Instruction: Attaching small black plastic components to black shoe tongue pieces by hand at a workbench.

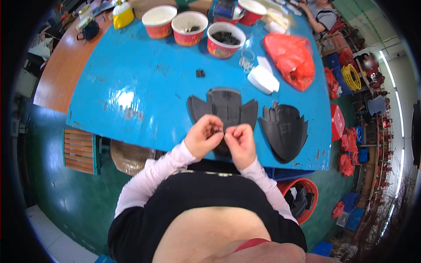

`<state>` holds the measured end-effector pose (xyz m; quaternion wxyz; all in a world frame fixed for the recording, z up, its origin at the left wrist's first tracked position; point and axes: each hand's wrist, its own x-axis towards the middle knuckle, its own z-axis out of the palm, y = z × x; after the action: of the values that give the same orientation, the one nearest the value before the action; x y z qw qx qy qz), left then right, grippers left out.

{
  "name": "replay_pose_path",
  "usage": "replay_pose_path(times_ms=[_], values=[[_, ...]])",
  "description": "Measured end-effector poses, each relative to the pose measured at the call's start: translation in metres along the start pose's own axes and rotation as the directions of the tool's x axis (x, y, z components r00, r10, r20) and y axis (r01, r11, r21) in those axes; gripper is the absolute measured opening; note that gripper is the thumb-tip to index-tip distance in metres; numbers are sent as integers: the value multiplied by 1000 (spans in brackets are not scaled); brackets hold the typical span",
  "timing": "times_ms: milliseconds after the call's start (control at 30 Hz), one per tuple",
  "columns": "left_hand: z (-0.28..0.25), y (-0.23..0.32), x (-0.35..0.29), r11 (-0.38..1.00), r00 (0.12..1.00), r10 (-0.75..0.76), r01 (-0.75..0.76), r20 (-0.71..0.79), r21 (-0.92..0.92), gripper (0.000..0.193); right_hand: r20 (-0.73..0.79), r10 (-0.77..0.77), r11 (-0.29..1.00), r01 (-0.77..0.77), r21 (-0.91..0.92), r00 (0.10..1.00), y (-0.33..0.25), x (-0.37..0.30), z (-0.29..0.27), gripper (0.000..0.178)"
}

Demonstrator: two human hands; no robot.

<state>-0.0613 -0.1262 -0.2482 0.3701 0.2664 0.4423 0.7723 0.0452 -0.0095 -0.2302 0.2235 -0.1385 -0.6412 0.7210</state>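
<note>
My left hand (202, 137) and my right hand (240, 143) meet fingertip to fingertip near the table's front edge. Both are closed in a pinch. Whatever lies between the fingertips is too small and too covered to name. Just beyond and below them is a black, fan-shaped moulded piece (226, 104) with pointed side flaps, its near end partly behind my hands. To the right of my right hand a second black moulded piece (285, 133) rests on the table, its rounded end toward me. A small black part (200, 73) sits farther off on the tabletop.
The blue tabletop (144, 79) carries several paper tubs, one a red-and-white tub (226, 40) of black parts. Right of them are a white box (264, 79) and a red plastic bag (291, 59). A red basket (302, 197) stands below right; another person (322, 17) sits far right.
</note>
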Motion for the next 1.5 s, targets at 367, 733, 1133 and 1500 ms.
replay_pose_path(times_ms=[367, 733, 1133, 1500], values=[[-9, 13, 12, 997, 995, -50, 54, -82, 46, 28, 3, 227, 960, -224, 165, 974, -5, 20, -19, 23], [-22, 17, 13, 239, 872, 406, -389, 272, 890, 25, 169, -292, 590, 316, -743, 941, 4, 64, -42, 20], [-22, 13, 15, 202, 886, 383, -355, 260, 913, 27, 431, -297, 465, 524, -714, 852, 11, 77, -34, 26], [-9, 13, 25, -39, 932, 226, -283, 284, 958, 36, 296, -446, 318, 459, -830, 845, -2, 66, -36, 21]])
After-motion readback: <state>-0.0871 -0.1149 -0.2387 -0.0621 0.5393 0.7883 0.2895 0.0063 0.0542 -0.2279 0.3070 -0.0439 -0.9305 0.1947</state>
